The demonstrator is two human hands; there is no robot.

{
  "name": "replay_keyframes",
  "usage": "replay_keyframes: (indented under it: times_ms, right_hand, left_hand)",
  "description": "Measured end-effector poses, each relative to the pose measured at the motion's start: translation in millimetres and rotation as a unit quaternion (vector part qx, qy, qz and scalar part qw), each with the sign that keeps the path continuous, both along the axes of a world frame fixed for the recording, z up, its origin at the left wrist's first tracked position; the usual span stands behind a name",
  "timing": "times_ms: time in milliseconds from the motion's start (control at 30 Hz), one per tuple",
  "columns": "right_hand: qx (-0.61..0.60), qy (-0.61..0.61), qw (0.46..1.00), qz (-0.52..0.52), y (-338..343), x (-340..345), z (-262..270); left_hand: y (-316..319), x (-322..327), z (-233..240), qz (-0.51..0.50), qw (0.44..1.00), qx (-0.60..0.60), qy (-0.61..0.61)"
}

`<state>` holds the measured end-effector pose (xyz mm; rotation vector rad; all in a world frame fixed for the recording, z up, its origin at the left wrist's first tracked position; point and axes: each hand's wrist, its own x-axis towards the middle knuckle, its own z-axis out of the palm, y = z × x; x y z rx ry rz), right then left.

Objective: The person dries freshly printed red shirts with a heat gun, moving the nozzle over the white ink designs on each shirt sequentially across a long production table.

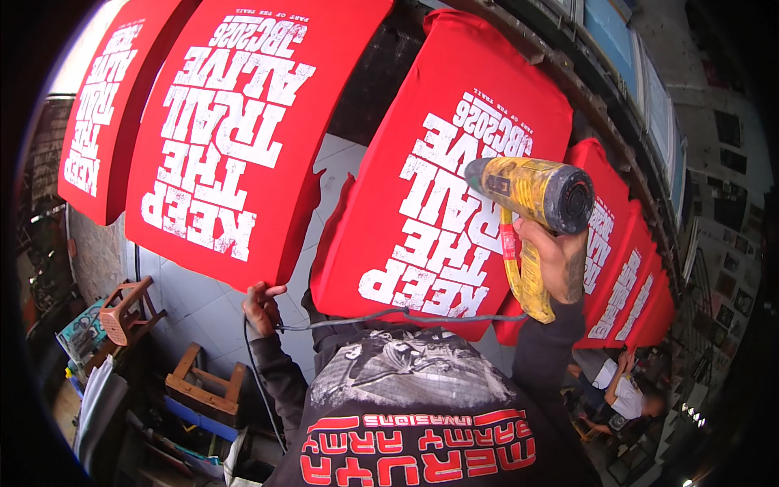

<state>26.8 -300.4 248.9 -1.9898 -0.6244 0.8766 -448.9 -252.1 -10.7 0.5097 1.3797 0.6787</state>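
My right hand (557, 259) is closed around the grip of a worn yellow and black heat gun (529, 189), held above a red printed T-shirt (389, 201) with white lettering. The tool's dark nozzle points left over the print. A grey power cord (389, 315) runs from its handle across my front to my left hand (261, 307). That hand is at the bottom corner of the neighbouring red T-shirt (231, 134), its fingers bent near the cloth and the cord; whether they grip either is hard to tell. Both shirts lie stretched flat, as on boards.
More red printed shirts (97, 122) lie at the left and further shirts (627, 274) at the right. Wooden stools (204, 386) stand on the tiled floor (201, 304) at lower left. A dark metal rail (584, 91) runs behind the shirts. Another person (627, 392) is at lower right.
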Motion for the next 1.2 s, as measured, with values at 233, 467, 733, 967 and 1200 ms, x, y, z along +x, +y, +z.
replay_keyframes:
  times_ms: [233,467,733,967,1200]
  right_hand:
    - [0.005,0.006,0.999,-0.054,-11.1,2.3,0.6]
    - [-0.01,-0.014,0.999,-0.043,-13.9,9.1,-1.0]
    - [0.003,-0.054,0.997,-0.048,0.7,19.5,0.4]
    - [0.046,-0.059,0.996,-0.039,13.0,28.0,-2.9]
    - [0.032,-0.08,0.996,-0.017,17.8,36.6,-8.7]
  left_hand:
    - [-0.9,-2.4,-4.3,0.003,1.0,0.007,-0.003]
    - [-3.1,-2.6,-6.5,-0.008,0.999,0.022,0.027]
    - [-1.5,-4.5,-4.3,-0.005,1.0,0.001,-0.002]
    - [0.2,7.3,5.1,0.017,0.999,0.0,0.035]
    - [-2.7,5.6,2.5,0.009,0.999,0.009,0.038]
